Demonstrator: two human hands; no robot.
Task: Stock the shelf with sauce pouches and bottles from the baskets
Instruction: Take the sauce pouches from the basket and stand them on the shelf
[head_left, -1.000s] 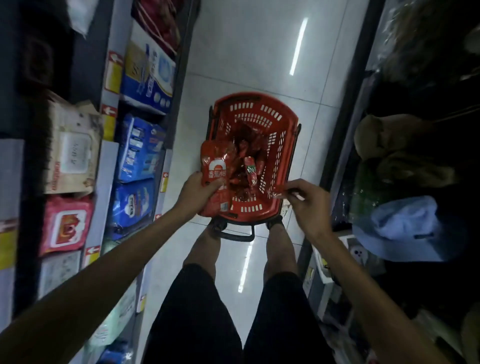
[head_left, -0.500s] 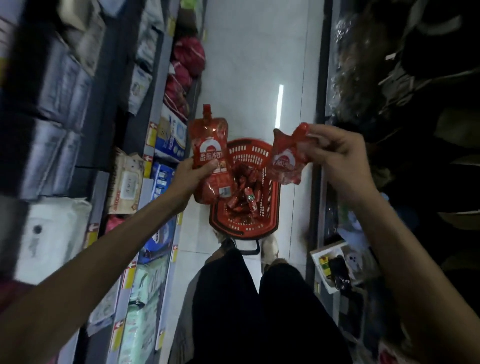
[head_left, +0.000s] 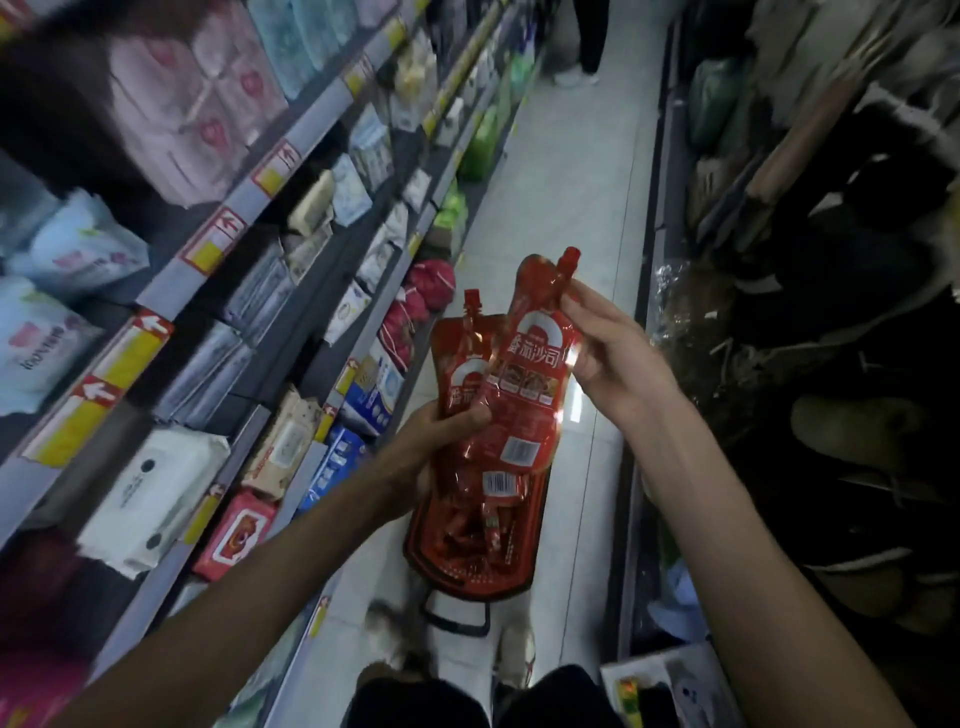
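Two red spouted sauce pouches are held up over the aisle, one overlapping the other. My left hand (head_left: 434, 441) grips the lower edge of the back pouch (head_left: 460, 364), thumb across its front. My right hand (head_left: 610, 358) pinches the upper right side of the front pouch (head_left: 530, 384), near its spout. Below them on the floor stands the red basket (head_left: 467, 577), holding several more red pouches and sachets. Its black handle sticks out toward my feet.
Shelves (head_left: 218, 244) with yellow price tags run along the left, packed with tissue and wipe packs. Dark goods fill the right-hand shelving (head_left: 831, 312). Another person's legs (head_left: 589, 47) stand at the far end of the pale tiled aisle.
Both hands lifted pouches out of the basket, then came together, so the right-hand pouch now overlaps the left-hand one. The view has tilted up along the aisle.
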